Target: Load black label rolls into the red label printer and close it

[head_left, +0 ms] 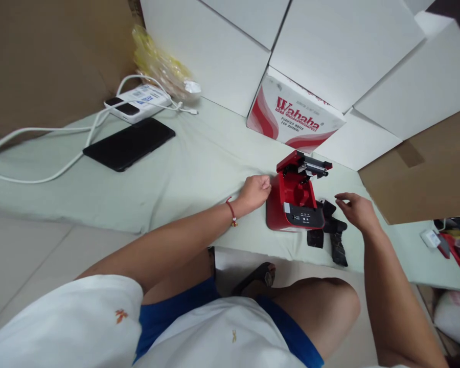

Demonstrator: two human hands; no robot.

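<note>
A red and black desktop machine that looks like a small label printer [295, 204] stands on the pale green cloth with its lid raised. Its red inner compartment is exposed, and a dark panel with small buttons faces me. My left hand [255, 191] is curled into a fist against the machine's left side, with nothing visible in it. To the right, my right hand [354, 208] hovers with its fingers bent and a small gap between thumb and forefinger. Black crumpled strips [335, 232] lie between that hand and the machine.
A Wahaha water carton [295, 113] stands behind the machine, with white boxes [345, 46] stacked around it. At the left are a black phone [130, 143], a white device with a cable [140, 102] and a yellowish plastic bag [161, 64]. A brown cardboard box [425, 168] borders the right.
</note>
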